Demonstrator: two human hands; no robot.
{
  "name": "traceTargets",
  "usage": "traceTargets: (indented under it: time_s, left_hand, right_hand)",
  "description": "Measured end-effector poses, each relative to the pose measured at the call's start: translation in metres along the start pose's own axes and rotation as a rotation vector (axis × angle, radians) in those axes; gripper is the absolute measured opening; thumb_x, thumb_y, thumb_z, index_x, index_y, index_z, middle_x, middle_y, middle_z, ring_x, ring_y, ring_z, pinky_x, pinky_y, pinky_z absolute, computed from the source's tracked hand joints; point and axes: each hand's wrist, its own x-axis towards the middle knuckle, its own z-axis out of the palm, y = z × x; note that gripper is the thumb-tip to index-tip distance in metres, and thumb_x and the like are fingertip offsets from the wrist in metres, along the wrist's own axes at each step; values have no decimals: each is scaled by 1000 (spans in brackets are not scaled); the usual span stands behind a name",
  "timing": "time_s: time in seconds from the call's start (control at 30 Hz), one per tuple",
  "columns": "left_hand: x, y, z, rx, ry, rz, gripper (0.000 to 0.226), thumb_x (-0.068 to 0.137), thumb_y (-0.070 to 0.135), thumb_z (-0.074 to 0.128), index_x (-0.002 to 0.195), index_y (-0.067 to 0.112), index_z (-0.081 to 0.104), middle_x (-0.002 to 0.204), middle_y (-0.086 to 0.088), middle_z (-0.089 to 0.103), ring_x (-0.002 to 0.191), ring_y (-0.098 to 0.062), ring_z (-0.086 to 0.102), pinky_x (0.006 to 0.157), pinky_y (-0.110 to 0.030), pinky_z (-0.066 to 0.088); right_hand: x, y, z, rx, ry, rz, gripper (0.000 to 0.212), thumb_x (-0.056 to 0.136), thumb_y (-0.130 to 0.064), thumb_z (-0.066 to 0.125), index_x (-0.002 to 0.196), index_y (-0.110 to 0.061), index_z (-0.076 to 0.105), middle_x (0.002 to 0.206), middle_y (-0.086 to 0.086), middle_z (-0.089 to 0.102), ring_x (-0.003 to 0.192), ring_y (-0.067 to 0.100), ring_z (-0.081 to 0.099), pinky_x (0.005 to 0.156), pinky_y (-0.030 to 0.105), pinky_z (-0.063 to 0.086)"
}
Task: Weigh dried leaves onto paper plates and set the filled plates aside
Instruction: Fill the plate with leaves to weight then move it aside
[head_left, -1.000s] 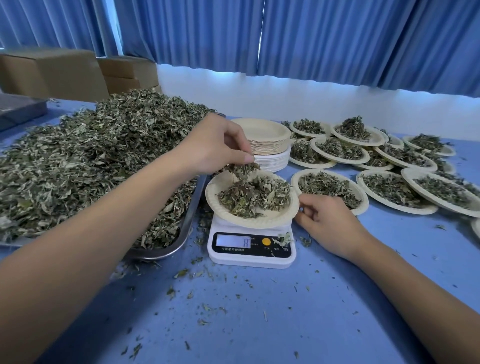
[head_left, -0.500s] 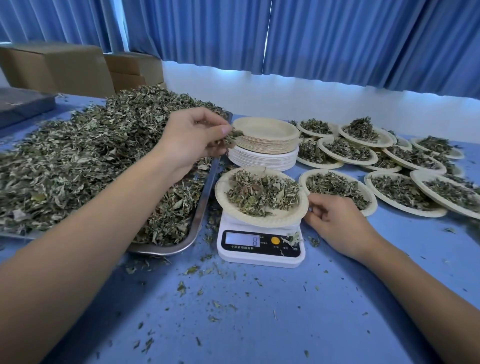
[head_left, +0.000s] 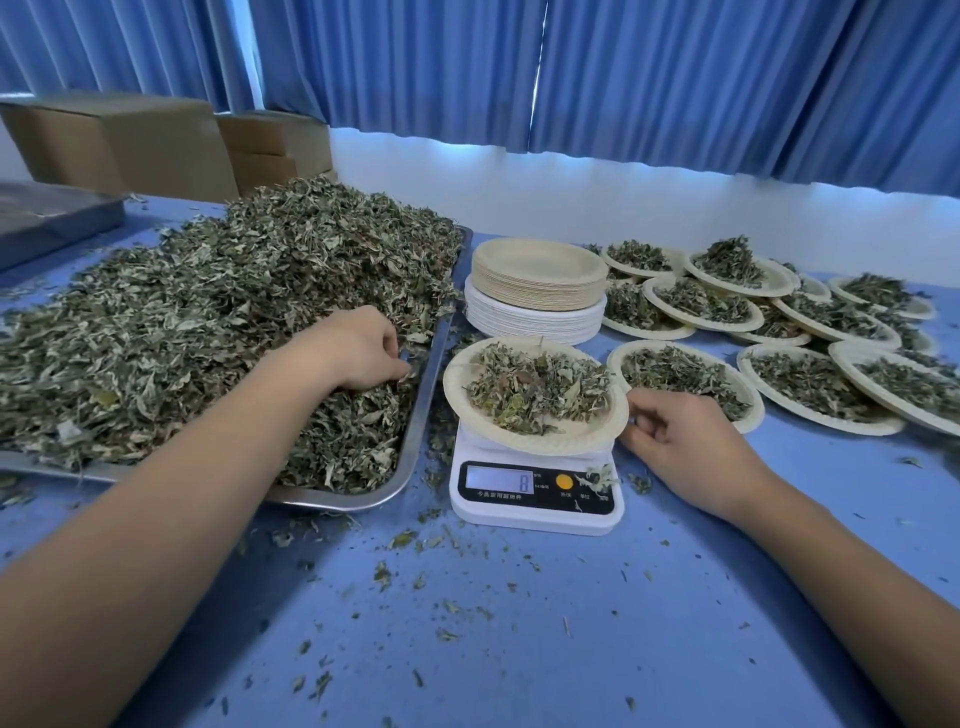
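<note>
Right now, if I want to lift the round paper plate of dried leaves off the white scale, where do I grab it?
Pinch the round paper plate by its bare right rim, thumb on top, fingers underneath. The rim overhangs the white scale there, the dried leaves are heaped in the middle, and the right hand lies beside it. Keep it level.

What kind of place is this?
Probably a small herb or tea packing room: a steel tray heaped with dried leaves, a digital scale under a filled paper plate, and cardboard boxes by the curtains.

Leaf-filled paper plate (head_left: 571, 441) level on scale (head_left: 535, 488); leaf heap (head_left: 208, 322) in tray (head_left: 422, 415).
</note>
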Motion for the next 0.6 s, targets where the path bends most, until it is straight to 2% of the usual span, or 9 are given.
traceTargets:
  time_s: [0.07,0.17,0.23,0.3,0.43,0.6]
  left_hand:
    - [-2,4,0,-30,85,21,18,92,40,70,97,23,68,100,1,66,91,-21,63,81,-33,51]
    - [-5,8,-3,-186,179,72,11,93,36,69,91,26,68,90,2,68,82,-22,67,71,-35,56]
    - [-7,9,-3,-190,121,85,9,92,34,69,89,26,69,91,3,68,84,-22,68,78,-39,58]
    - [-7,10,-1,-97,-9,91,4,92,27,70,89,23,70,95,2,69,86,-18,65,81,-34,54]
    - [-8,12,2,-62,-63,107,11,87,13,74,81,20,69,80,4,66,72,-14,58,68,-26,44]
    - [-9,12,1,-53,-51,118,17,85,8,76,75,20,70,72,6,64,66,-12,57,64,-25,43]
  right_hand:
    - [0,-1,0,-4,-3,3,44,95,-10,64,63,-31,44,55,-3,40,52,9,32,55,29,33]
    - [0,-1,-1,-13,-8,9,42,96,-11,64,63,-29,44,55,1,41,52,9,33,53,24,30]
    - [-1,-1,-1,-5,-12,12,39,96,-12,64,65,-29,47,57,8,45,52,9,33,53,23,32]
    - [-1,-2,-2,1,-21,16,34,96,-13,65,67,-25,51,60,13,50,51,9,33,54,23,33]
    - [-2,-2,-2,3,-21,23,33,96,-13,65,68,-20,51,60,12,49,52,9,33,54,23,33]
    - [-2,-1,-2,-10,-16,25,32,95,-11,65,67,-20,52,59,11,49,52,10,34,54,23,32]
